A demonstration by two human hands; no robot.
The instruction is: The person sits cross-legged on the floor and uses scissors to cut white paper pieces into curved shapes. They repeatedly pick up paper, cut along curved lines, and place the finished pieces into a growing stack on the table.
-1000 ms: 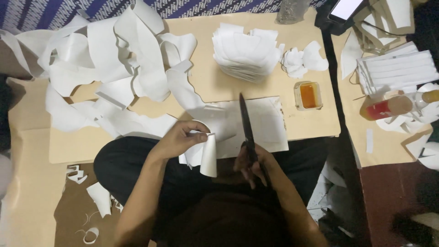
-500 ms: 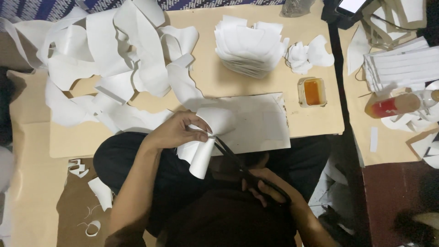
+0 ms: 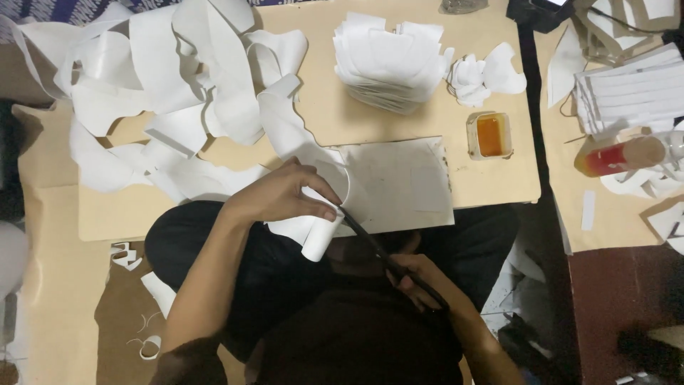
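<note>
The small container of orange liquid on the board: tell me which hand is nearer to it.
Right. The right hand, holding scissors, sits below the container, slightly left; the left hand, gripping white paper, is farther left.

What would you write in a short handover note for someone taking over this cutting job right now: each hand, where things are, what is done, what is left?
Left hand: pinches the curled white sheet at the board's near edge.
Right hand: grips the black scissors, blades at the sheet.
Done: stack of cut pieces at the far side, offcuts heaped far left.
Left: the cut in this sheet is unfinished.
</note>
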